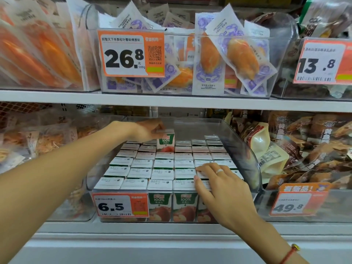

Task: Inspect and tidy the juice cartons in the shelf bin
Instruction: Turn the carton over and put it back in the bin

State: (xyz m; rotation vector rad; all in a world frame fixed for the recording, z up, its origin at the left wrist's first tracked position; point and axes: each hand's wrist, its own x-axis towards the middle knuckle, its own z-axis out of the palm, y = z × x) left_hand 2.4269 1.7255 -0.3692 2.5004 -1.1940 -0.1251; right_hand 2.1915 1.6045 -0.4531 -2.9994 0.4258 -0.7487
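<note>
deep in the clear plastic shelf bin (245, 145), left hand (150, 130) pinches a raised green-and-white apple juice carton (166, 141); right hand (219, 185) lies spread on front cartons. a slip could topple neighbours.

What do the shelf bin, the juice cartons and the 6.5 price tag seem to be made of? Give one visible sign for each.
Shelf bin: clear, glossy hard plastic, probably acrylic; goods show through its walls.
Juice cartons: printed coated paperboard, it seems; sharp folded edges, flat white tops, slight sheen.
Price tag: printed paper or card, perhaps in a plastic sleeve; flat, with a faint shine.
</note>
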